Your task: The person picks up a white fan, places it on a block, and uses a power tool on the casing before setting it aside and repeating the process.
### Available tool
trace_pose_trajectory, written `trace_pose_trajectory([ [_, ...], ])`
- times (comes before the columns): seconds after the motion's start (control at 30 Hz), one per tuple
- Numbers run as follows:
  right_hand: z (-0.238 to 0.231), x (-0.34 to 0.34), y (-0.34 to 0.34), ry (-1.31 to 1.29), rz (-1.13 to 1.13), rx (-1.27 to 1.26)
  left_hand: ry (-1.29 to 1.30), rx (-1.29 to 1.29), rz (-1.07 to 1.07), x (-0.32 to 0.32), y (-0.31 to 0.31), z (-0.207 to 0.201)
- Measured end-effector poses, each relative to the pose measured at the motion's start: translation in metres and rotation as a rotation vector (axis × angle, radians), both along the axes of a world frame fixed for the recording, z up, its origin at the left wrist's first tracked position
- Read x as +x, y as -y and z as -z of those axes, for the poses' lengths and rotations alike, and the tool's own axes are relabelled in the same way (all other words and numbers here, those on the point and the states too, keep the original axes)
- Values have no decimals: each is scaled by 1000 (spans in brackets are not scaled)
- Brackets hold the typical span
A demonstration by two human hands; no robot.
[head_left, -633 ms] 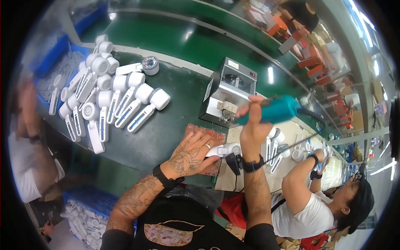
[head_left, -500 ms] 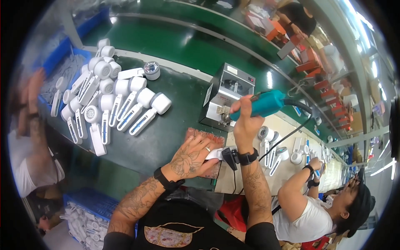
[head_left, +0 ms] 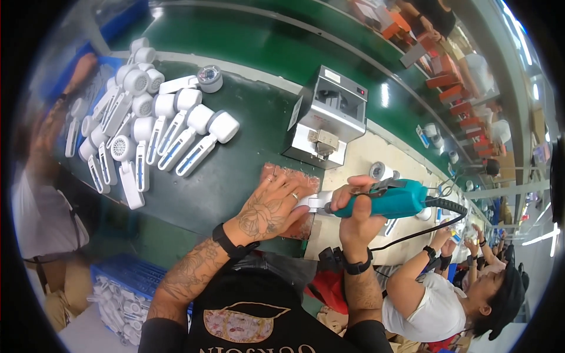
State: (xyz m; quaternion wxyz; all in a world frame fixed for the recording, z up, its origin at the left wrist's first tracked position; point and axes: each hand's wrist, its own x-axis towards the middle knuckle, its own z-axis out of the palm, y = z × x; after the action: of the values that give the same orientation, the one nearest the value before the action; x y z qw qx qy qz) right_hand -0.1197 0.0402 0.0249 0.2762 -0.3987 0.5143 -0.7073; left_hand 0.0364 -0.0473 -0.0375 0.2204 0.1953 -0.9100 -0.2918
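Observation:
My left hand lies over a white handheld device on a worn reddish-brown pad, holding it down; the palm and fingers cover most of it. In my right hand is a teal electric screwdriver, gripped level with its tip pointing left. The tip meets the white jointed end of the device, just right of my left hand. A black coiled cord runs from the back of the screwdriver.
A metal screw feeder stands beyond the pad. Several white round-headed devices with long handles lie piled at the left. A blue crate of white parts sits lower left. Co-workers are at both sides, one in a white shirt.
My right hand has brought the screwdriver from the feeder down and toward me, to the device under my left hand. At the left, a co-worker's arm has reached toward the blue bin.

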Motion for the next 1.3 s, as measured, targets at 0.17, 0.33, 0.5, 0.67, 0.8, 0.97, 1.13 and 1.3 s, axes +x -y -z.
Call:
trace_pose_trajectory([
  [0.17, 11, 2, -5, 11, -9, -18, -75, 15, -11, -2, -2, 3],
  [0.33, 23, -1, -4, 48, -16, -18, 14, 89, 32, -3, 1, 2],
  [0.5, 33, 8, 8, 34, -32, -114, -17, -45, -7, 0, 3, 0],
  [0.67, 59, -11, -15, 14, 70, -117, -143, -87, 3, -6, 3, 0],
  [0.8, 32, 7, -14, 87, 108, -20, -144, -170, 41, 3, -5, 8],
  [0.97, -4, 7, -38, 212, 125, -262, -145, -145, 39, 29, -23, -3],
  [1.13, -10, 8, -67, 231, 102, -336, -382, 289, -588, 104, 30, -33],
  [1.3, 7, 16, -65, 156, 186, -116, -287, -337, -917, 169, 123, -34],
])
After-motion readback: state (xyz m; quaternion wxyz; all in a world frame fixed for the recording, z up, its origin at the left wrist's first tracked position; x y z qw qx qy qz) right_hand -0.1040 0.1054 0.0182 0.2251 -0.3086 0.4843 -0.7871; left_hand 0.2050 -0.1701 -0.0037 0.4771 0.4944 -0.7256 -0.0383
